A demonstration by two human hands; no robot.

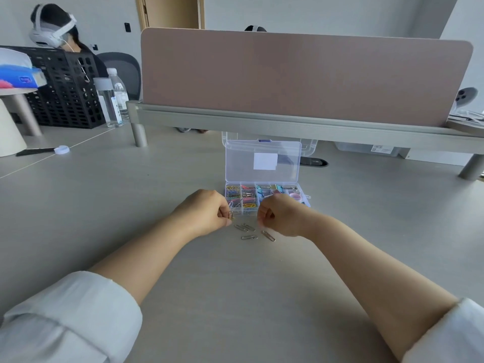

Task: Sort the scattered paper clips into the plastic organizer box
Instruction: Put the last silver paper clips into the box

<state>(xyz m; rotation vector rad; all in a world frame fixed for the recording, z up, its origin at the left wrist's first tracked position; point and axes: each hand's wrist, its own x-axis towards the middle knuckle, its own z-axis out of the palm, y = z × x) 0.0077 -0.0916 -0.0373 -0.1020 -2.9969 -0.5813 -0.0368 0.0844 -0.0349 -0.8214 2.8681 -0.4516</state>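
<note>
A clear plastic organizer box (264, 163) stands open on the desk, lid upright, its compartments holding coloured paper clips and binder clips. Just in front of it several silver paper clips (248, 231) lie loose on the desk. My left hand (207, 213) pinches a silver paper clip (230, 215) at the box's front left corner. My right hand (280, 214) hovers with curled fingers above the loose clips, covering the box's front right part; I see nothing held in it.
A pink divider screen (301, 74) on a grey rail runs behind the box. At the far left stand a black crate (65, 95), two water bottles (110, 100) and a seated person wearing a headset (52, 24). A storage bin (366, 149) sits beyond the rail.
</note>
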